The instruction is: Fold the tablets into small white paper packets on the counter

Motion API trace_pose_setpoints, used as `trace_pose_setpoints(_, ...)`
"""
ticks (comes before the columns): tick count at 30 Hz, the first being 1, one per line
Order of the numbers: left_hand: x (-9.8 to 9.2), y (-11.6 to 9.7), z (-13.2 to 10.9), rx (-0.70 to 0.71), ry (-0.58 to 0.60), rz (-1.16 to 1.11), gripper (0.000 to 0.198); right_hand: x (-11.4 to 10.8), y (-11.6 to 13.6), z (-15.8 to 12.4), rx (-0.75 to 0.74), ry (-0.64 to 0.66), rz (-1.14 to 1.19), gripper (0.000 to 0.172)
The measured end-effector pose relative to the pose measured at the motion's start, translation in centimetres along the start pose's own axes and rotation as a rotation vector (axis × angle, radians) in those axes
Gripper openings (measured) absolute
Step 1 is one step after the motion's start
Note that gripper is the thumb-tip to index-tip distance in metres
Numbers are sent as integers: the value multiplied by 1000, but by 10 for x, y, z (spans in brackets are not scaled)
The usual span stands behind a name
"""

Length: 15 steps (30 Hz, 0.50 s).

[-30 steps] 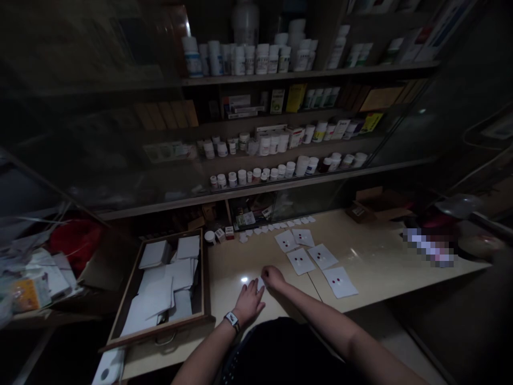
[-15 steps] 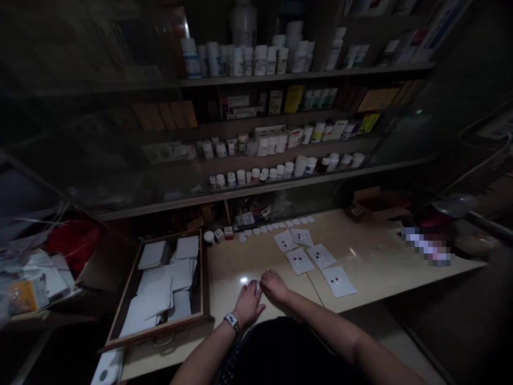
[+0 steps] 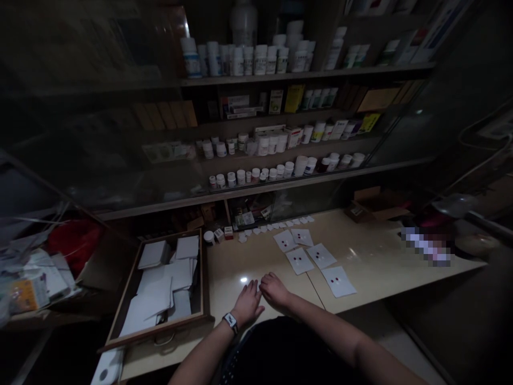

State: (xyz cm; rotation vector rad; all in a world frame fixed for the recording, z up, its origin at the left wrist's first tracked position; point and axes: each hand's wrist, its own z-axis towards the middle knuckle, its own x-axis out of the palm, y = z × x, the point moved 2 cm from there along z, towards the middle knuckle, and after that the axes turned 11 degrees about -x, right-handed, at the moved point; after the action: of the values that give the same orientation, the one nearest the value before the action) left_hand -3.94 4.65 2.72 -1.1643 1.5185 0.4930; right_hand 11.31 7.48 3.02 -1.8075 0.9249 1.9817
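My left hand (image 3: pixel 247 302), with a watch (image 3: pixel 231 320) on its wrist, lies on the counter with its fingers stretched out. Against its fingertips my right hand (image 3: pixel 274 289) is closed in a pinch. A small sliver of white paper (image 3: pixel 258 286) shows between the two hands; most of it is covered. To the right are several white paper squares (image 3: pixel 343 289), with small dark red pills (image 3: pixel 334 280) on them. Beyond them runs a row of small folded white packets (image 3: pixel 255 232).
An open wooden drawer (image 3: pixel 204 289) with stacked white paper (image 3: pixel 154 291) stands at my left. A white jar (image 3: pixel 209 238) and small boxes (image 3: pixel 228 232) sit at the back. Shelves of medicine bottles (image 3: pixel 260 60) rise ahead. A cardboard box (image 3: pixel 379 206) is at back right.
My hands stay in nearly the same place. The fingers have shifted only slightly, and the white sliver between them shows a little less. The other things have not moved.
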Motion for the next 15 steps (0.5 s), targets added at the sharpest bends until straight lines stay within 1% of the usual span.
trace_pose_setpoints(4,-2,7,-2,60,7,1,59,1,2,-11,-8,-30,20,26)
trace_pose_setpoints(8,-3,12,-3,103,-8,-3,59,7,2,-26,-40,-42,38,35)
trace_pose_setpoints(11,-2,10,-1,73,-28,-20,63,10,4,-34,-63,-33,30,40)
trace_pose_setpoints(15,1,-1,3,-6,-23,-4,63,9,9,-36,-57,-20,70,37)
